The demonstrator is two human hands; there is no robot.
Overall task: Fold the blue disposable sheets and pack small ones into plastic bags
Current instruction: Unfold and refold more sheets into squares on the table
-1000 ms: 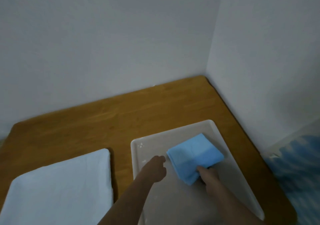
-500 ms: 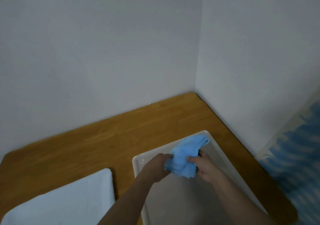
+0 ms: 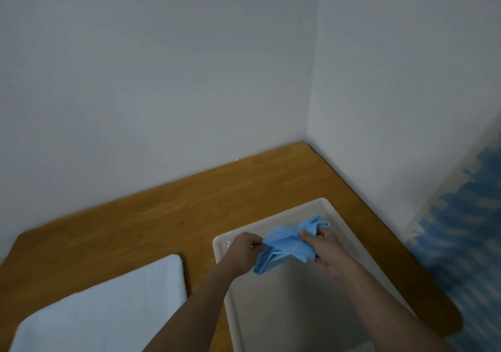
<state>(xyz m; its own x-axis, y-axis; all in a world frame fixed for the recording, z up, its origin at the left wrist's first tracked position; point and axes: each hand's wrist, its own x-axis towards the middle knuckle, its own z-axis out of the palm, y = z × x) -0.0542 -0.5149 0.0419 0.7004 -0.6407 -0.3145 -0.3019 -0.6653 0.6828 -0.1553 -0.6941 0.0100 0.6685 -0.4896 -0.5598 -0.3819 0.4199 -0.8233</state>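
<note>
Blue disposable sheet [image 3: 284,246] was held in the air just above the far end of the white tray [image 3: 336,216], bunched between my two hands and not lying flat. My left hand [image 3: 245,250] had its fingers curled on the left edge of the sheet, and my right hand [image 3: 324,248] pinched the upper right part with thumb and fingers, so both hands were closed on the same piece. The risk I judged was this: the layers hung loose under the left hand, and if I pulled the hands apart unevenly, the fold could open or the thin material could tear. A corner could also slip from the right pinch and drop into the tray in a heap. Both forearms reached forward from the bottom of the view, the wrists turned a little inward to each other. A folded white cloth [image 3: 108,308] lay on the wooden counter [image 3: 162,221], left of the tray. I saw no plastic bag in the view.
</note>
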